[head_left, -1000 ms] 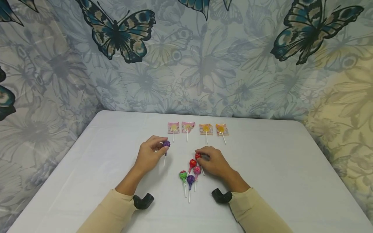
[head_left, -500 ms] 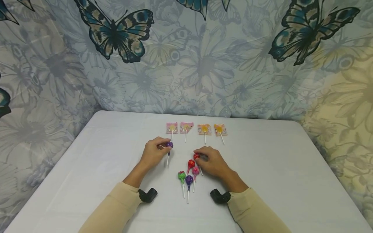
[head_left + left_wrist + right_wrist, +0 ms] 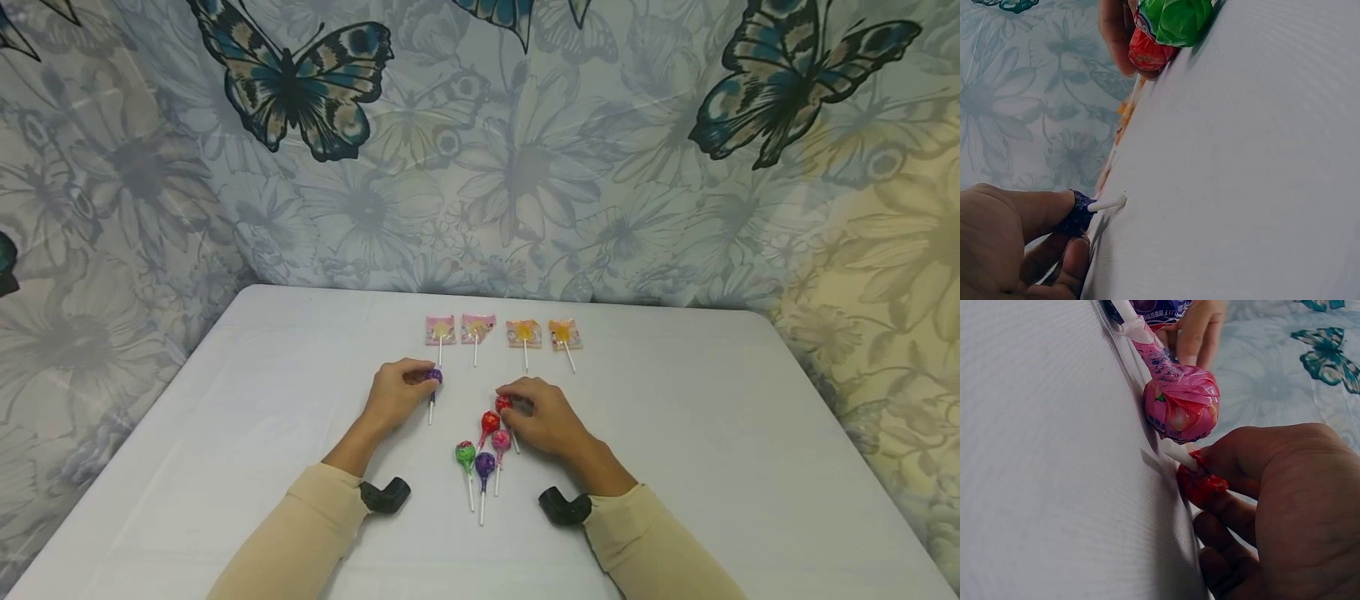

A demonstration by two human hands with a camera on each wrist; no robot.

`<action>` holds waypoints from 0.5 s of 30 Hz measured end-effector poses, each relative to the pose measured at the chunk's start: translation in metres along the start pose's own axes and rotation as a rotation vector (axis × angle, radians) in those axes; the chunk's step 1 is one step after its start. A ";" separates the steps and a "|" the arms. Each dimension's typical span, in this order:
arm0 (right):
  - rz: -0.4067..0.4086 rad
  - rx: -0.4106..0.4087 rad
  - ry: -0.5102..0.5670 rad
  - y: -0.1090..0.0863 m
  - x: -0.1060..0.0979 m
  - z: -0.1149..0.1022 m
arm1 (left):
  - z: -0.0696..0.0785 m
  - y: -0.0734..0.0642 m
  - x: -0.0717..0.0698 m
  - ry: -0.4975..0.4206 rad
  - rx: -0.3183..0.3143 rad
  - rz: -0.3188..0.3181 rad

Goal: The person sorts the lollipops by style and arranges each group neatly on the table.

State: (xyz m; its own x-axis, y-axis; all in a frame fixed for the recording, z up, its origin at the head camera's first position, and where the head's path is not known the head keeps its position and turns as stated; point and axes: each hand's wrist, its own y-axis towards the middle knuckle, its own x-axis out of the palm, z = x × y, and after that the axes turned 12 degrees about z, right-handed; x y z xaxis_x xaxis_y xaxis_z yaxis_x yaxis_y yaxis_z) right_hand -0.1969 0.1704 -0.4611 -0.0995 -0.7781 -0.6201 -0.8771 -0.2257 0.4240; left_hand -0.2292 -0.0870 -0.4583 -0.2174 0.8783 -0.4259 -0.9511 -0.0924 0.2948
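Butterflies (image 3: 300, 87) and grey flowers pattern the backdrop (image 3: 517, 183) behind our white table (image 3: 712, 433). With the left hand (image 3: 393, 396) we pinch a purple pop (image 3: 434, 377): its wrapped head sits right at the tips, between thumb and forefinger, while its white stick (image 3: 1107, 203) juts clear of the fingers, back toward us. Whether that stick touches the table, we cannot tell. Our right hand (image 3: 551, 417) pinches a red pop (image 3: 503, 403) by the head, also between thumb and forefinger, its stick running past the thumb toward us; the remaining fingers bend beside it.

Near the right thumb lie four more on the table: a second red pop (image 3: 490, 422) just beside the held one, then a pink pop (image 3: 501, 440), a green pop (image 3: 465, 454) and, closest to us, a second purple pop (image 3: 484, 464). Beyond both hands we have a row of four flat packets, two pink packets (image 3: 440, 330) at left and two orange packets (image 3: 523, 334) at right, every stick pointing our way.
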 end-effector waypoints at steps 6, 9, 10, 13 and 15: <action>0.000 0.004 0.000 -0.001 0.000 0.000 | -0.007 0.000 0.003 0.039 0.008 -0.010; -0.001 0.001 -0.003 0.000 0.000 0.000 | -0.010 0.001 0.004 0.064 0.026 -0.010; -0.001 0.000 -0.005 0.000 0.000 0.000 | -0.010 0.001 0.004 0.068 0.032 -0.007; 0.002 -0.001 -0.005 0.001 0.000 -0.001 | -0.012 0.001 0.005 0.073 0.043 0.002; 0.000 0.004 -0.008 0.000 0.000 -0.001 | -0.013 0.001 0.005 0.075 0.040 0.003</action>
State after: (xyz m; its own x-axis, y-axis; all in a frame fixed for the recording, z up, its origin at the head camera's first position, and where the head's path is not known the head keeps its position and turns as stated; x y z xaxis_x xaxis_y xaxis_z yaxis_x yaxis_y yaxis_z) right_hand -0.1968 0.1700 -0.4601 -0.1029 -0.7734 -0.6255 -0.8789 -0.2237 0.4213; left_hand -0.2337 -0.0882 -0.4712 -0.2374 0.8402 -0.4875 -0.9413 -0.0751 0.3290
